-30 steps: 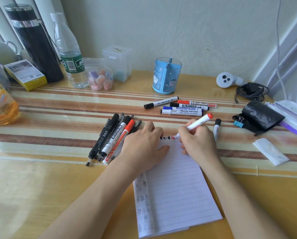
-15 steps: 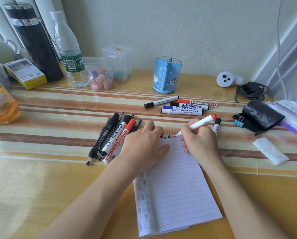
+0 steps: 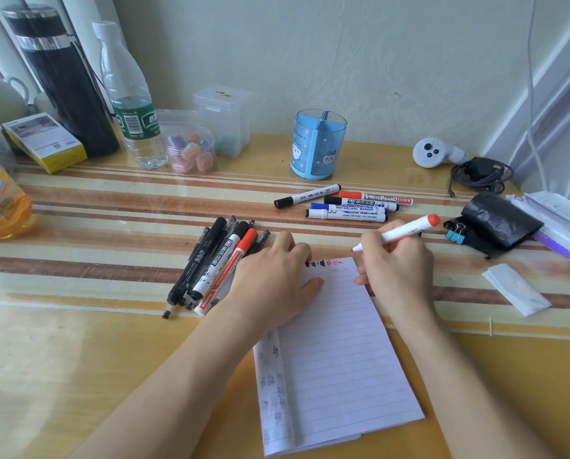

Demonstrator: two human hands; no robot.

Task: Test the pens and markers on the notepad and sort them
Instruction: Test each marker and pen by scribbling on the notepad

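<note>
A lined notepad (image 3: 336,359) lies on the table with black and red scribbles along its top edge. My left hand (image 3: 270,279) rests flat on its upper left corner. My right hand (image 3: 396,263) grips an uncapped red marker (image 3: 406,231), its tip lifted just above the pad's top right corner. A bundle of several black pens and markers, one red-capped (image 3: 210,266), lies left of my left hand. Several whiteboard markers (image 3: 350,207) lie in a group behind the pad. A blue pen holder (image 3: 318,144) stands farther back.
A black flask (image 3: 65,81), water bottle (image 3: 129,97), plastic boxes (image 3: 222,120) and a yellow box (image 3: 45,144) line the back left. On the right lie a white controller (image 3: 436,154), a cable (image 3: 479,175), a black pouch (image 3: 499,223), blue binder clips (image 3: 456,233) and folded paper (image 3: 515,289).
My right hand wrote a red mark at the pad's top, then lifted the marker's tip off the paper and shifted right. My left hand stayed put.
</note>
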